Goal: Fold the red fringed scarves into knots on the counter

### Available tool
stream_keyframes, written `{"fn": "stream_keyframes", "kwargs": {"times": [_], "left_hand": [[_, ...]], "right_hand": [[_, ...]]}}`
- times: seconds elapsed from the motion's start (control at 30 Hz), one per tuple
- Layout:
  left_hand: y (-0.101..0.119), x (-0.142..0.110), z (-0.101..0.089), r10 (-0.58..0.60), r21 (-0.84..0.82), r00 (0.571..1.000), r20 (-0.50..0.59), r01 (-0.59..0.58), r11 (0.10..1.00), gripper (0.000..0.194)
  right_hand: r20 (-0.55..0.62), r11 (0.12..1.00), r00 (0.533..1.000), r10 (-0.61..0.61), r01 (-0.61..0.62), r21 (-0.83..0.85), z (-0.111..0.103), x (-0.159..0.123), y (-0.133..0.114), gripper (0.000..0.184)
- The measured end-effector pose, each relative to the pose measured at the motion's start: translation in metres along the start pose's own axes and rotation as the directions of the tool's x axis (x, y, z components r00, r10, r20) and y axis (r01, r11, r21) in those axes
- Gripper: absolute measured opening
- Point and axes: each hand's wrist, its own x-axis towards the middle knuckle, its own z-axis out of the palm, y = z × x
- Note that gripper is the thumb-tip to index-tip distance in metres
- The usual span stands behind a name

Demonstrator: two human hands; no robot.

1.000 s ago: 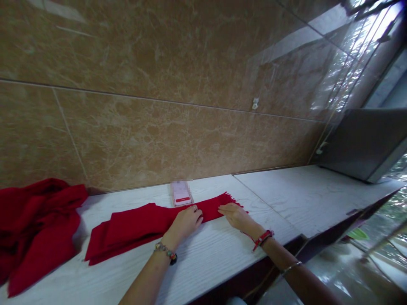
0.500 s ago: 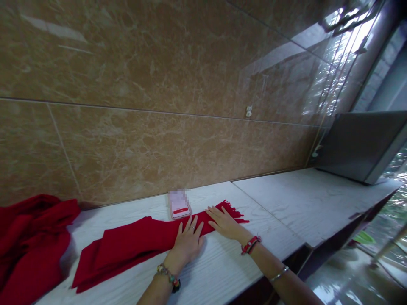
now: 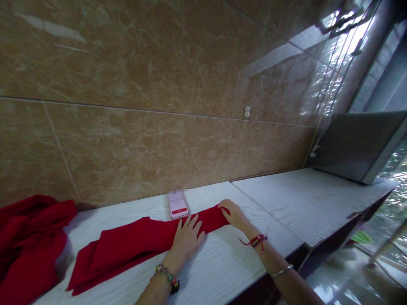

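Note:
A folded red scarf lies lengthwise along the white countertop, in layers at its left part and narrower toward the right. My left hand rests flat on its middle, fingers spread, a ring on one finger and a beaded bracelet at the wrist. At the scarf's right end, my right hand has its fingers curled over the edge, pinching the cloth. The fringe of that end is hidden by the hand. Just behind the scarf, close to my left fingertips, lies a phone with its screen lit.
More red cloth is heaped at the left end of the white countertop. A brown marbled tile wall rises behind it. A large grey box-shaped object stands at the far right. The counter's front edge drops off toward the floor.
My right hand has gone from lying flat on the scarf to curling around its right end, covering the fringe. My left hand has stayed in place.

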Motion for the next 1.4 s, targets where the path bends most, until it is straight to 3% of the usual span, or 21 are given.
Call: {"fn": "stream_keyframes", "kwargs": {"times": [0.1, 0.17, 0.4, 0.47, 0.57, 0.67, 0.77, 0.97, 1.1, 1.17, 1.27, 1.4], "left_hand": [[-0.003, 0.0, 0.003, 0.047, -0.031, 0.998, 0.03, -0.046, 0.998, 0.047], [-0.004, 0.001, 0.003, 0.04, -0.042, 0.998, 0.045, -0.039, 0.998, 0.048], [-0.002, 0.002, 0.002, 0.009, -0.057, 0.998, 0.063, -0.005, 0.998, 0.047], [-0.003, 0.003, 0.004, 0.014, -0.048, 0.998, 0.062, -0.011, 0.999, 0.047], [-0.004, 0.003, 0.006, 0.026, -0.031, 0.998, 0.062, -0.024, 0.999, 0.047], [-0.005, 0.003, 0.007, 0.032, -0.015, 0.998, 0.058, -0.031, 0.999, 0.046], [-0.005, 0.003, 0.005, 0.035, 0.002, 0.998, 0.061, -0.035, 0.999, 0.046], [-0.003, 0.003, 0.0, 0.022, 0.038, 0.994, 0.111, -0.026, 0.999, 0.047], [-0.003, 0.003, 0.0, 0.017, 0.042, 0.994, 0.108, -0.022, 0.999, 0.048], [-0.003, 0.003, 0.001, 0.016, 0.038, 0.994, 0.109, -0.02, 0.999, 0.047], [-0.003, 0.003, 0.001, 0.017, 0.038, 0.994, 0.112, -0.021, 0.999, 0.047], [-0.002, 0.004, 0.0, 0.016, 0.044, 0.993, 0.114, -0.021, 0.999, 0.047]], "right_hand": [[0.169, 0.99, 0.976, -0.14, 0.137, 0.033, -0.005, -0.003, 0.0, 0.023], [0.214, 0.987, 0.964, -0.156, 0.162, -0.007, -0.008, -0.008, 0.01, 0.022], [0.091, 0.97, 0.994, 0.055, -0.032, -0.242, -0.012, -0.016, 0.056, 0.022], [0.028, 0.983, 0.999, 0.044, -0.038, -0.181, -0.015, -0.017, 0.054, 0.021], [-0.053, 0.997, 0.997, -0.06, 0.063, 0.041, -0.015, -0.017, 0.037, 0.023], [0.059, 0.979, 0.987, -0.153, 0.143, 0.142, -0.012, -0.015, 0.016, 0.025], [0.181, 0.99, 0.974, -0.137, 0.13, 0.052, -0.011, -0.015, 0.013, 0.026], [0.184, 0.986, 0.979, 0.09, -0.061, -0.156, -0.019, -0.023, 0.045, 0.024], [0.04, 0.998, 0.998, 0.039, -0.04, 0.039, -0.017, -0.022, 0.042, 0.022], [0.061, 0.994, 0.998, -0.019, 0.013, 0.108, -0.015, -0.02, 0.034, 0.025], [0.176, 0.998, 0.983, -0.043, 0.034, 0.055, -0.014, -0.019, 0.029, 0.025], [0.227, 0.992, 0.971, 0.068, -0.041, -0.12, -0.019, -0.022, 0.041, 0.024]]}}
